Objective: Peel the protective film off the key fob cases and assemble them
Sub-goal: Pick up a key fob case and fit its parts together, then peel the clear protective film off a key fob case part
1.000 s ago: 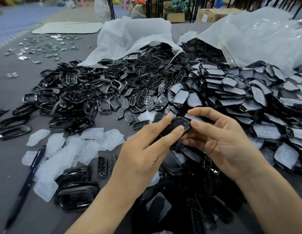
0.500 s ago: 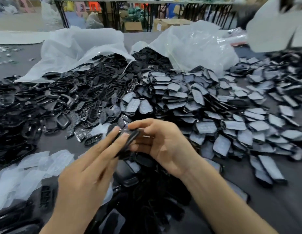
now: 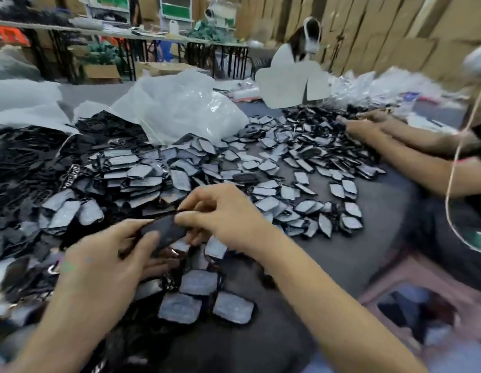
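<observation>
Camera swung right: grey table, key fob cases, cardboard boxes behind.

Left grip and right grip both bare, forearms likewise bare down to the frame edge.

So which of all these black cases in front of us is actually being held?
The dark case pinched between the left hand and right hand; the others around it lie loose on the table.
</observation>
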### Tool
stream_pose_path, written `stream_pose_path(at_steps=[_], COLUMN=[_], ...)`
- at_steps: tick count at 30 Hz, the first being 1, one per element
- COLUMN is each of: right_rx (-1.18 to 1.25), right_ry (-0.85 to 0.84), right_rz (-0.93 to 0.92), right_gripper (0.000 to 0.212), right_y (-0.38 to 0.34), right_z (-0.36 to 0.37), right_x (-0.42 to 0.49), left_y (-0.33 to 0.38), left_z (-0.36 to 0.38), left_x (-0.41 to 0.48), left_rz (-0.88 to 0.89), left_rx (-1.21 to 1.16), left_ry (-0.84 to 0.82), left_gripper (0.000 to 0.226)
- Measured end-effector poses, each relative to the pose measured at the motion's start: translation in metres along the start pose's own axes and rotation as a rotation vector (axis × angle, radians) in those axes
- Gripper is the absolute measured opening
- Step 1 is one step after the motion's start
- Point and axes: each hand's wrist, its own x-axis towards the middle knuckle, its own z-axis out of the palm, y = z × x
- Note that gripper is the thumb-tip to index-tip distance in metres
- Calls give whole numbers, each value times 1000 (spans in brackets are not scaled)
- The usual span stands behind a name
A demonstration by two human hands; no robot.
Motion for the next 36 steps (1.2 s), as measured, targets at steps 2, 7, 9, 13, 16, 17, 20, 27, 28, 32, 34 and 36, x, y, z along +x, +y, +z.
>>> stream_pose_path(at_steps=[2,7,9,13,16,17,20,27,28,32,34,36], right_rx=[-77,-342,-434,-475,-487,-523,-653,-296,-313,-520,-624,-693], right_ry=[67,251,289,291,283,289,377,220,124,-192,-287,-321], right_rz=[89,228,246,279,272,270,231,-195,-242,-341,-372,-404], right_gripper=[7,14,17,17,15,15,16,13,12,28,43,42], right_y=[9,37,49,69,78,78,68,-12,-17,-15,-6,3], right_z=[-37,-99,-110,-114,-111,-111,-109,10,38,139,165,177], right_x=[-5,-4,0,7,7,6,2,4,7,26,31,31], left_y=[10,25,23,19,21,24,31,6,-3,-38,-51,-62], left_z=[38,111,129,142,130,121,80,-53,-73,-143,-158,-161], left_x=[18,59,69,77,75,72,57,10,6,-6,-15,-24], left_rz=[-37,-191,-167,-154,-119,-105,-35,-36,-47,-218,-311,-337], left_rx=[39,116,217,407,468,465,500,668,747,1022,1034,1017], left_ry=[-91,-217,-225,-215,-181,-166,-115,388,454,399,243,152], left_gripper=[11,15,13,23,38,42,42,7,11,41,55,53])
